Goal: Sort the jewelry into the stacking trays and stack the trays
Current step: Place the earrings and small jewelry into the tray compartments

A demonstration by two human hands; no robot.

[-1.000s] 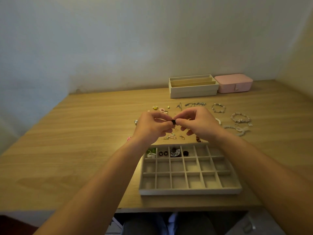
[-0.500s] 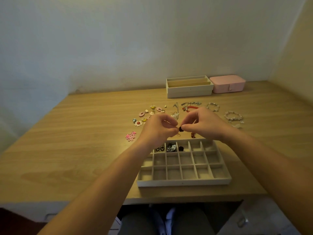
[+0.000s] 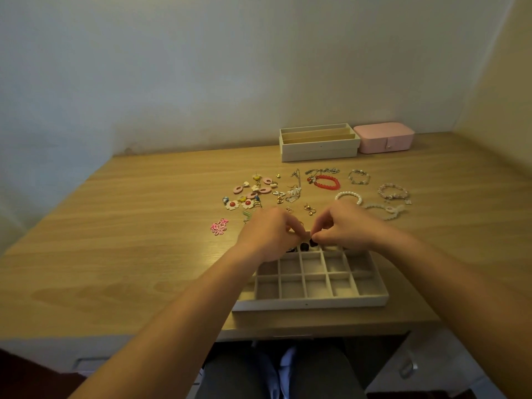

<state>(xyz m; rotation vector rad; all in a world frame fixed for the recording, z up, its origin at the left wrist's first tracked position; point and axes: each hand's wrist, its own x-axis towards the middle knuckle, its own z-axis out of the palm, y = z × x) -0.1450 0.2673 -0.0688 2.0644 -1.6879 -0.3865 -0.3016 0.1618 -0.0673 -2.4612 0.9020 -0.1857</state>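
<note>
A beige compartment tray [image 3: 308, 305] lies at the table's near edge. Both hands hover over its back row. My right hand [image 3: 344, 230] pinches a small black earring [image 3: 313, 242] just above a back compartment. A similar black piece [image 3: 303, 247] lies in the compartment beside it. My left hand [image 3: 266, 236] has its fingers curled, with thumb and forefinger together close to the right fingertips; whether they hold anything is hidden. Loose jewelry lies beyond the tray: flower earrings [image 3: 233, 204], a red bracelet [image 3: 326, 182] and a pearl bracelet [image 3: 348, 195].
Two stacked beige trays [image 3: 319, 146] and a pink jewelry box [image 3: 384, 138] stand against the back wall. A pink charm [image 3: 219, 226] lies left of my hands. More bracelets [image 3: 393, 192] lie at the right. My knees show below the table's front edge.
Both hands came down and toward me, from above the loose jewelry to the tray's back row. The black earring went down with them, and the left fingertips drew slightly away from it.
</note>
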